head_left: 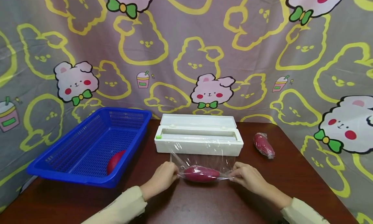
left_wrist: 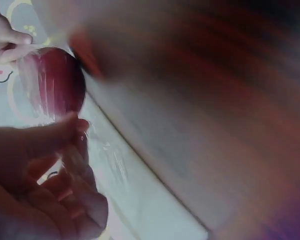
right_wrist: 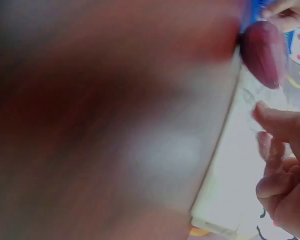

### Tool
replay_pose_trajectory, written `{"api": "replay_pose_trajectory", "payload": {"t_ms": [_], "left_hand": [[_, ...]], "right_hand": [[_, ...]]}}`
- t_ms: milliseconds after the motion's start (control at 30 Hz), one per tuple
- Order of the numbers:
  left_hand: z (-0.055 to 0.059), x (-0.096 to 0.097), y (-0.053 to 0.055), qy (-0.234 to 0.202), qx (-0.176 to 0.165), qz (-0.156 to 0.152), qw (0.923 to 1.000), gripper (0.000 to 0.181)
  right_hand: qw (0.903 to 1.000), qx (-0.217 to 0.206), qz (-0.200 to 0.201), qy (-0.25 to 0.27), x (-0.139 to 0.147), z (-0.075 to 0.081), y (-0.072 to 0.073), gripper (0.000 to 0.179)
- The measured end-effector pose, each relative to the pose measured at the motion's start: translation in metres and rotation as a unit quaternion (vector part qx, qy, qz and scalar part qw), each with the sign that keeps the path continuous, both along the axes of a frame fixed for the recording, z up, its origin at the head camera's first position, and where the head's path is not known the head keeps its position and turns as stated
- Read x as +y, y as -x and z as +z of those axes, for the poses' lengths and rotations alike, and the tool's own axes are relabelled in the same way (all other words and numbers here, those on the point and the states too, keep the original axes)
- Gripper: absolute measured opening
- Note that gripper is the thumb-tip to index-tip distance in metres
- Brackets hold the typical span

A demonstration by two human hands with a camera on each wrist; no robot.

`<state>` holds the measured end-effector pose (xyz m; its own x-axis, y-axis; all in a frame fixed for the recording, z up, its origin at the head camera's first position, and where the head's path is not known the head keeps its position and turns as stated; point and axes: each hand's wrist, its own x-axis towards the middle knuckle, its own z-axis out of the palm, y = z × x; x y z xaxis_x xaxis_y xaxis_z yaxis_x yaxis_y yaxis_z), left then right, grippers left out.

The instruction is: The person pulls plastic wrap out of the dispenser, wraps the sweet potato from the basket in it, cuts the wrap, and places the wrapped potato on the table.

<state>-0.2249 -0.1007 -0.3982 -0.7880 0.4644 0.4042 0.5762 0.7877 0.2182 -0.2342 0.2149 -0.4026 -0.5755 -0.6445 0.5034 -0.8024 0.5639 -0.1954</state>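
A smooth red sweet potato (head_left: 201, 173), tapered at its ends, lies in clear plastic wrap (head_left: 204, 159) in front of a white wrap dispenser box (head_left: 199, 147). The film runs from the roll in the box down over it. My left hand (head_left: 164, 177) pinches the film at the left end of the sweet potato, thumb against fingers. At the other end my right hand (head_left: 246, 177) pinches the gathered film likewise. In the left wrist view the sweet potato (left_wrist: 60, 82) shows shiny film creases, with thumb and fingertips right at its end.
The dispenser's lid (head_left: 198, 120) stands raised at the back. A blue plastic basket (head_left: 87, 178) on the left holds another red sweet potato (head_left: 115, 160). To the right lies a film-wrapped sweet potato (head_left: 263, 145) on the dark brown table (head_left: 198, 206). A patterned cloth (head_left: 180, 29) hangs behind.
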Motion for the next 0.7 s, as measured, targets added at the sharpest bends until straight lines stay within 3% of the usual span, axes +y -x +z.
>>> {"api": "replay_pose_trajectory", "payload": {"t_ms": [100,200,333,400,467,500,533,600,700], "left_hand": [[0.003,0.003,0.0,-0.007,-0.004,0.011,0.9999,0.018],[0.004,0.004,-0.002,0.004,0.0,0.024,0.9997,0.017],[0.005,0.0,-0.001,-0.004,-0.02,0.013,0.9997,0.013],[0.003,-0.004,0.002,-0.038,-0.05,-0.007,0.998,0.01],[0.001,-0.01,0.008,-0.098,-0.098,-0.038,0.9896,0.006],[0.0,-0.013,0.011,-0.14,-0.136,-0.055,0.9792,0.005],[-0.002,-0.016,0.015,-0.187,-0.178,-0.073,0.9633,0.006],[-0.004,-0.021,0.022,-0.283,-0.264,-0.1,0.9165,0.011],[-0.008,-0.027,0.029,-0.392,-0.36,-0.111,0.8393,0.021]], "right_hand": [[0.9987,-0.01,0.048,0.017,-0.002,0.003,0.005,0.009],[0.9971,-0.027,0.069,0.016,-0.003,0.007,0.009,0.008],[0.9927,-0.078,0.089,0.023,-0.001,0.01,0.014,0.006],[0.9853,-0.11,0.12,0.051,0.001,0.01,0.019,0.005],[0.9718,-0.151,0.156,0.091,0.005,0.009,0.022,0.007],[0.9641,-0.17,0.171,0.111,0.007,0.008,0.024,0.008],[0.9551,-0.191,0.185,0.13,0.008,0.008,0.026,0.01],[0.9382,-0.237,0.194,0.161,0.01,0.009,0.028,0.014],[0.9298,-0.274,0.171,0.177,0.011,0.011,0.029,0.021]]}}
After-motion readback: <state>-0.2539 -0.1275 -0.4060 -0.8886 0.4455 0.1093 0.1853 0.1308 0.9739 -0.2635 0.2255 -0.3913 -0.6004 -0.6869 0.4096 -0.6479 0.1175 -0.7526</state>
